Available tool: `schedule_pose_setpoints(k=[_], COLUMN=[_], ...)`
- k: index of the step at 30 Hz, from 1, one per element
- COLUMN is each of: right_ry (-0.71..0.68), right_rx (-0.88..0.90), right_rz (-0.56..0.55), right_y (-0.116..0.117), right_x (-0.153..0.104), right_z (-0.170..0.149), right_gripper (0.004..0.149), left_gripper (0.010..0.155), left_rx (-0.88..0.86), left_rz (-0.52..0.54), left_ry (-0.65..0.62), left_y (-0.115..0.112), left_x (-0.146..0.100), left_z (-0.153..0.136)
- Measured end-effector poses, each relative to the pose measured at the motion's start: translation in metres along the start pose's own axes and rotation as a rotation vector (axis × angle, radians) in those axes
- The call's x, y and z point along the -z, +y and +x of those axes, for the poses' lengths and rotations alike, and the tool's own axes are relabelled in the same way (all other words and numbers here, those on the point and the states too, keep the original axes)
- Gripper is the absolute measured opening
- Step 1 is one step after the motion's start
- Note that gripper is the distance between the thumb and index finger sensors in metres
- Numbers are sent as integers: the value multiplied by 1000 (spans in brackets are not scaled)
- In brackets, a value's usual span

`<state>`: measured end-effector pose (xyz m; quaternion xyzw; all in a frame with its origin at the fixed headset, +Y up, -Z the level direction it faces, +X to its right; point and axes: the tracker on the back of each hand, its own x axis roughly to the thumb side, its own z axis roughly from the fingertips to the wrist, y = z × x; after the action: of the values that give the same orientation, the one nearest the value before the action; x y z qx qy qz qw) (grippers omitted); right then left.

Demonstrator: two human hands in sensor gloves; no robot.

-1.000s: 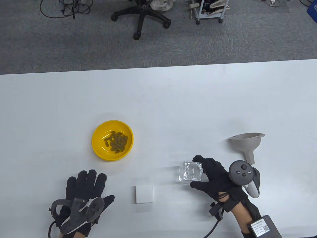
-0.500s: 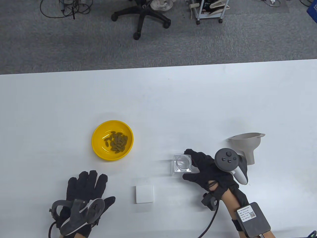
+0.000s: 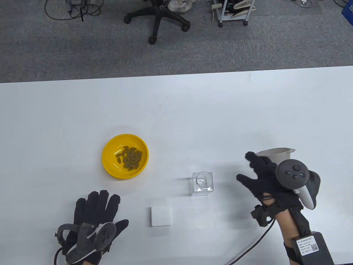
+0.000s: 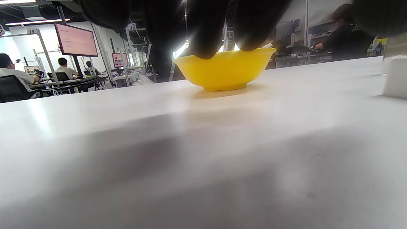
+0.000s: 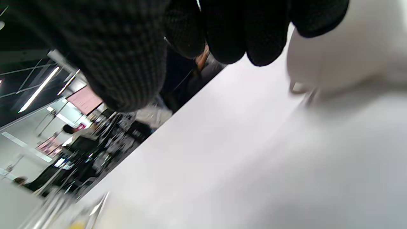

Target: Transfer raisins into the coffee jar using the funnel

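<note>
Gloved fingers (image 4: 206, 35) hang in at twelve o'clock, dark and blurred, overlapping the rim of the yellow bowl (image 4: 224, 71) just behind. The bowl sits upright on the white table (image 4: 190, 152). At three o'clock, a white block (image 4: 395, 76) rests on the table, cut by the edge.

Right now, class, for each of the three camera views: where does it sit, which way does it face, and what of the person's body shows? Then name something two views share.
Table view: overhead, looking down at the table; shows left hand, right hand, jar, funnel.
Left wrist view: low above the tabletop, facing the yellow bowl; fingertips hang from the top.
Right wrist view: tilted, facing the blurred funnel; fingers on top.
Shared: the bowl, overhead and left wrist.
</note>
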<state>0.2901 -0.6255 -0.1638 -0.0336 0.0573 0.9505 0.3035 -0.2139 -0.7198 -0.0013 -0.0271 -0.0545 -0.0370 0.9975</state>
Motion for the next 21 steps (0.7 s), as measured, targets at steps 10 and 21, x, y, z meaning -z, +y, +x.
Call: schedule_pose_setpoints(k=[10,21], right_ry=[525,732], right_rx=[-243,-22], right_rz=[-191,-102], right_y=[-36,-4], right_x=[32,56], right_z=[-38,-72], right_gripper=[86,100], left_gripper=[84,83], left_rx=[-29,-56], left_rz=[1,7], left_ry=[14,14], left_y=[0,2], left_x=[-1,-1], left_z=[-1,-2])
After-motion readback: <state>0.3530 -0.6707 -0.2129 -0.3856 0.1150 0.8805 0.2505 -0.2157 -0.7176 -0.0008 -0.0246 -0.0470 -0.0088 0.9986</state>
